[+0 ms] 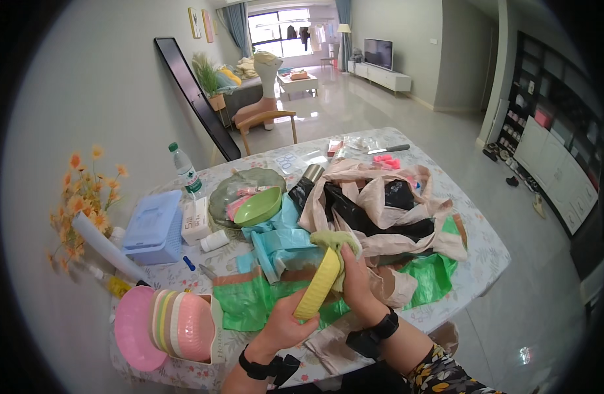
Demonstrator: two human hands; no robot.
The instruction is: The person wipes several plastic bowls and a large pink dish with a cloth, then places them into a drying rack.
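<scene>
My left hand (282, 322) grips the lower end of a yellow ribbed dish (317, 288), seen nearly edge-on and tilted above the table. In my right hand (357, 283) is a light green cloth (335, 240), pressed to the dish's upper end and its far side. Most of the inside of the dish faces away and is hidden. Beneath the hands lie green plastic packaging (243, 300) and light blue plastic bags (292, 241). A heap of pale pink and black plastic bags (380, 212) lies just beyond my right hand.
Pink, cream and other coloured bowls (193, 325) stand on edge in a white holder (217, 340), beside a pink plate (137, 327). Farther off are a green oval dish (257, 207), a blue lidded basket (151, 226), a water bottle (186, 170) and a knife (390, 148). Scissor-like blades (207, 271) lie left.
</scene>
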